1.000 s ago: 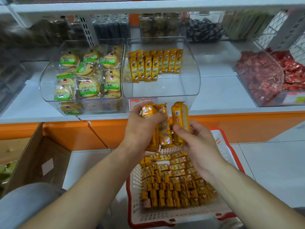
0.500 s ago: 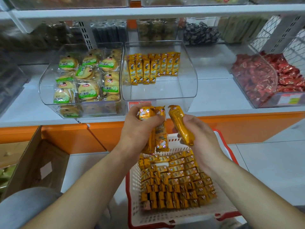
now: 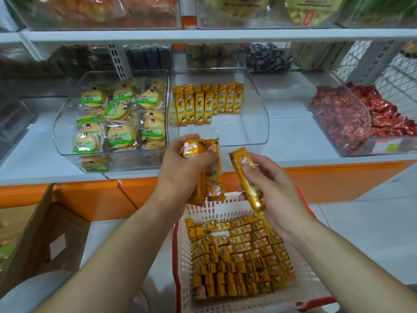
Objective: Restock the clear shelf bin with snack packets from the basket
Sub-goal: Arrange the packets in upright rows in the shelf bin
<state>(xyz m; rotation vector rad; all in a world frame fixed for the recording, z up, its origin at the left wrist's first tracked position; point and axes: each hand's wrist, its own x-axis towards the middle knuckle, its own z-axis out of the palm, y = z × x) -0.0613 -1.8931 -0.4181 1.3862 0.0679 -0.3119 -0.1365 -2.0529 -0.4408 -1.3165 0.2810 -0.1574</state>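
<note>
Snack packets [image 3: 213, 175], two yellow ones, stand upright in the curled left grip [image 3: 180, 175]. The right grip [image 3: 273, 193] pinches a third packet [image 3: 247, 179], tilted. Both hover above the basket [image 3: 184, 256], before the clear shelf bin [image 3: 255, 123] at the shelf [image 3: 293, 132] front edge.

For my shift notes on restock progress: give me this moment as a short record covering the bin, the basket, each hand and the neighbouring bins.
target: clear shelf bin, front floor bare
in bin: shelf packets, yellow, upright in rows at the back
basket: white, red rim
in basket: basket packets, yellow, tightly packed
left hand: grips bunch of packets
right hand: holds single packet, tilted
hands: above basket, outside bin
neighbours: biscuit bin; red packets
</note>
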